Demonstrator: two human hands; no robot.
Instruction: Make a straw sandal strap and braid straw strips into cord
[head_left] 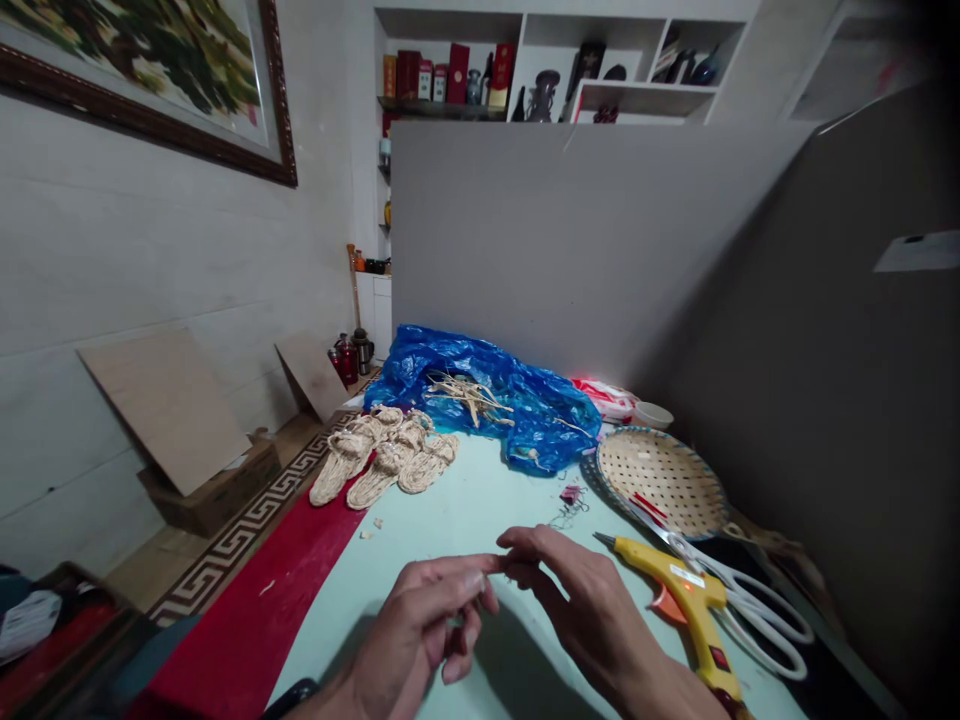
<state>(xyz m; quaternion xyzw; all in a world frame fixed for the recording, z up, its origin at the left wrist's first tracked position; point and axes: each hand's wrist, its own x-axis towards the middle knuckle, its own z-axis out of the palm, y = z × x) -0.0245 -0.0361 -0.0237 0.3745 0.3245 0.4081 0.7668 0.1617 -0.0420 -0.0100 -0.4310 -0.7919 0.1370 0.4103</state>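
Note:
My left hand (429, 622) and my right hand (571, 600) meet fingertip to fingertip low over the pale green table (465, 505). Both pinch at the same spot, where something small and thin sits between thumb and forefinger; I cannot make out what it is. A yellow glue gun (686, 598) lies just right of my right hand. Several woven straw sandals (382, 455) lie at the far left of the table. Loose straw strands (469, 395) rest on a crumpled blue plastic bag (487, 395) behind them.
A round woven basket tray (664, 480) holding red sticks sits at the right, with white-handled scissors (750, 595) beside the glue gun. A small pink clip (570, 493) lies mid-table. Grey partition boards (570, 230) stand behind and right. A red carpet (247, 620) lies left.

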